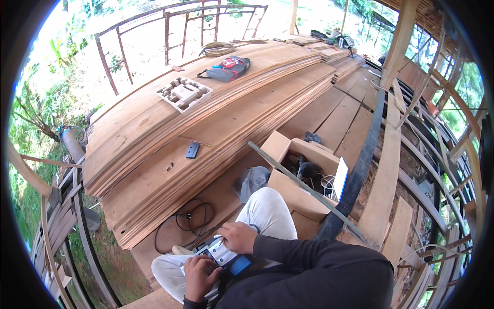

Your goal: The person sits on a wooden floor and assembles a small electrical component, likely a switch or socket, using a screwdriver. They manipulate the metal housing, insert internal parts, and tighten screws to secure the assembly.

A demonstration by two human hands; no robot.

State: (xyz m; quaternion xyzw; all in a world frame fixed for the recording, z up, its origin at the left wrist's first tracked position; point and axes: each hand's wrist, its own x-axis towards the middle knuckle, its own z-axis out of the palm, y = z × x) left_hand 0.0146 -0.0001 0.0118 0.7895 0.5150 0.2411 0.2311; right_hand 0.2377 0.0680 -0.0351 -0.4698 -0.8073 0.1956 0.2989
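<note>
I sit on a wooden floor in white trousers and a dark jacket. Over my lap both hands hold a small blue, white and black handheld device (222,256). My left hand (199,277) grips its near end from below. My right hand (237,237) rests on its far upper side, fingers curled onto it. A black cable (186,220) loops on the boards just beyond my knee.
A tall stack of long planks (170,149) runs ahead, carrying a white tray of wooden blocks (183,94), a dark bag (227,68), coiled rope (216,49) and a small black object (192,150). An open cardboard box (303,177) and grey plastic bag (252,181) sit at right.
</note>
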